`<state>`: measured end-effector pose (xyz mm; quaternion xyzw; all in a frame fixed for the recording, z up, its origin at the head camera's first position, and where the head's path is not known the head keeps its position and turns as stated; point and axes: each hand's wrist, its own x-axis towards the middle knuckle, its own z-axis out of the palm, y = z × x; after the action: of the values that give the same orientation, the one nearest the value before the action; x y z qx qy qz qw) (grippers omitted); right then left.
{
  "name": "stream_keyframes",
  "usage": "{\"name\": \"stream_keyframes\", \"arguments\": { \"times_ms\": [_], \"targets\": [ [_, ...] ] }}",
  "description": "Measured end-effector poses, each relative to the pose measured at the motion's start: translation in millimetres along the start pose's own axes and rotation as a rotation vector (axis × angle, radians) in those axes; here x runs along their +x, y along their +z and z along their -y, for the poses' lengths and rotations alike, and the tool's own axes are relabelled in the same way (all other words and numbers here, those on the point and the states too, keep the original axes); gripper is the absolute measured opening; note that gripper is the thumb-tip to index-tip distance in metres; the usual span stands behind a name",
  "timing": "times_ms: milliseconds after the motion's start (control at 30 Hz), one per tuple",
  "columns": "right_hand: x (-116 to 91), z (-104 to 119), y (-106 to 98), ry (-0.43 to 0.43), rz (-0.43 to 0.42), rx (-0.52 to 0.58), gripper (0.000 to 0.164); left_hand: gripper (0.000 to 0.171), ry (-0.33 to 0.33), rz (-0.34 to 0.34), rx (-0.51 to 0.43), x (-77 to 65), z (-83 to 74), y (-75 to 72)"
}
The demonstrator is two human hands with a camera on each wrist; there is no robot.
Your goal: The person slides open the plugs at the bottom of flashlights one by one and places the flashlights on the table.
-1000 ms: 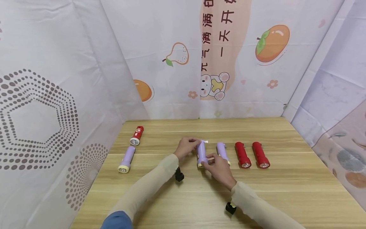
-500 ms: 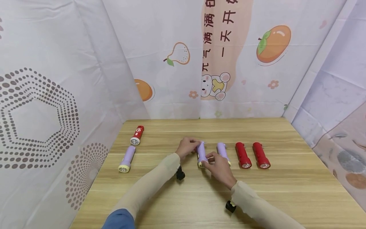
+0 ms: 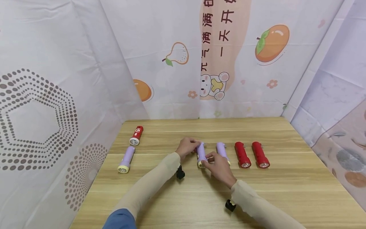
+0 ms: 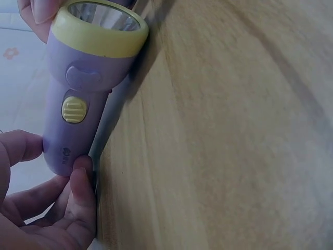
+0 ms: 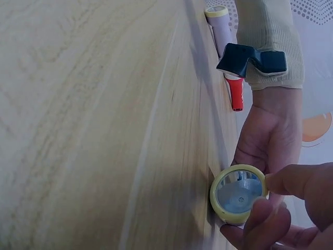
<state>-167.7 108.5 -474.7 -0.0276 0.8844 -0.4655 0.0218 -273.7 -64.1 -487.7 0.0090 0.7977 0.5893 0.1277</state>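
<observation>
A lilac flashlight [image 3: 201,152] with a pale yellow head lies on the wooden table, its lens toward me. My left hand [image 3: 187,147] pinches its tail end between thumb and fingers; the left wrist view shows the yellow switch [image 4: 74,109] on its body. At the lens end, my right hand [image 3: 219,168] holds the yellow rim [image 5: 214,200] with thumb and fingertips. Just right of it lies a second lilac flashlight [image 3: 221,149], partly hidden behind my right hand.
Two red flashlights [image 3: 242,155] [image 3: 260,155] lie side by side to the right. On the left are a red-and-white flashlight [image 3: 137,135] and another lilac flashlight [image 3: 127,159]. Patterned cloth [image 3: 171,89] hangs behind the table [image 3: 177,203] and along both sides.
My left hand has shifted very slightly at the tail end. A small white bit beside that end, plain a second ago, now barely shows. My right hand stays where it was.
</observation>
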Motion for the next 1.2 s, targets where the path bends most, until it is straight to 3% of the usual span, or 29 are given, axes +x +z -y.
{"name": "stream_keyframes", "arguments": {
  "times_ms": [633, 1200],
  "targets": [
    [-2, 2, -4, 0.015, 0.018, 0.035, 0.025, 0.018, 0.078, 0.025, 0.122, -1.9, 6.0, -5.6],
    [-5, 4, -8, -0.033, -0.019, 0.047, 0.024, 0.018, 0.118, 0.052, 0.144, -26.2, 17.0, -36.2]
  ]
}}
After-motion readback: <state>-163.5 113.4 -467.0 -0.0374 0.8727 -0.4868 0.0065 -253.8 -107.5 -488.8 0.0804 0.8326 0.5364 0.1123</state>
